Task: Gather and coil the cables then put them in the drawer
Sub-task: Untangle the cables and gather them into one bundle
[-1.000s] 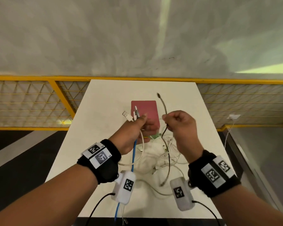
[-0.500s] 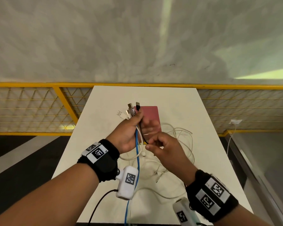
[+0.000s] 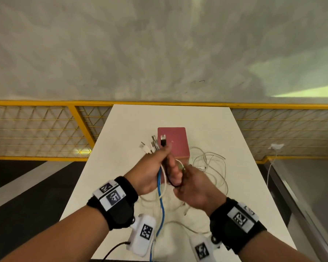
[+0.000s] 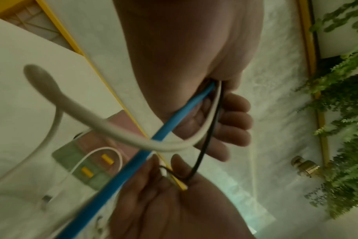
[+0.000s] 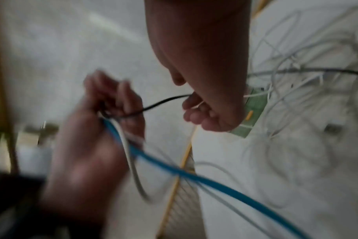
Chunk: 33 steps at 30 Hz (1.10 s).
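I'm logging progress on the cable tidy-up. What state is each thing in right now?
left hand: grips a bundle of cable ends, plugs sticking up.
right hand: pinches the black cable.
black cable: looped between both hands.
blue cable: held at the top, hanging off the table's near edge.
white cables: loose, tangled on the table.
pink box: on the table, its front hidden.

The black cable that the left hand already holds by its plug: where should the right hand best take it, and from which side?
Probably on the slack black cable just below the left hand, coming from the right. That short stretch hangs free, whereas the blue cable lies further left. The right hand already pinches there.
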### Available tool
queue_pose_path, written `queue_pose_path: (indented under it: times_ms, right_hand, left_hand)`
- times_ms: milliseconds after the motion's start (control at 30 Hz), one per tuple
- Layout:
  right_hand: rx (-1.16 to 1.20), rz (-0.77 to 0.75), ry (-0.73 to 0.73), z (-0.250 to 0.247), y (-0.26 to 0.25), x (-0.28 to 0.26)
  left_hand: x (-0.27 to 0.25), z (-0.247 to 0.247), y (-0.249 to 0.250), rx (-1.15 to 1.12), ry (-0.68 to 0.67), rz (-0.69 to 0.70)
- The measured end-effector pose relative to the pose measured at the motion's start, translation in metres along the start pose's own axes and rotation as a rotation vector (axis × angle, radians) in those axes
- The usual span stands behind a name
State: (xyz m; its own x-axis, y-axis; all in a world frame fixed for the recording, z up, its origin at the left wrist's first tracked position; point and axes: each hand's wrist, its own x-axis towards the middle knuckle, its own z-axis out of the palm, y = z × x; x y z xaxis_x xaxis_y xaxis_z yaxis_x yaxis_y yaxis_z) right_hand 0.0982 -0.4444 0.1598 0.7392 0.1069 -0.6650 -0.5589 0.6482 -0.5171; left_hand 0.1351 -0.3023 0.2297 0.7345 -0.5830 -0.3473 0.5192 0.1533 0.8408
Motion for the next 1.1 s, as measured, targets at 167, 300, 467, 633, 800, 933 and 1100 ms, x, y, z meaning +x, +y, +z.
queue_pose_path:
  times_ms: [167, 300, 467, 633, 800, 933, 1100]
  right_hand:
    - [0.295, -0.074, 0.155, -0.002, -0.035, 0.002]
    - [0.289, -0.133, 0.219, -0.019, -0.04, 0.0]
    - [-0.081, -0.071, 0.215, -0.017, -0.011, -0.008]
    - [-0.65, 0.146, 0.011, -0.012, 0.027, -0.019]
    - [-1.325, 0.343, -0.37, -0.036, 0.052, -0.019]
    - [-1.524, -0.279, 0.074, -0.03, 0.017, 0.011]
    - [-1.266, -0.407, 0.509, -0.032, -0.038, 0.077]
  left_hand:
    - [-0.053, -0.062, -0.06, 0.316, -0.057, -0.376]
    - [-0.1, -0.107, -0.08, 0.586, 0.02, -0.589]
    - [-0.077, -0.089, -0.051, 0.462, 0.228, -0.251]
    - [-0.036, -0.041, -0.014, 0.348, 0.271, 0.003]
    - [-0.019, -0.027, 0.002, 0.296, 0.262, 0.107]
    - [-0.016, -0.034, -0.007, 0.331, 0.204, 0.126]
    - [-0.018, -0.036, -0.019, 0.226, 0.208, 0.181]
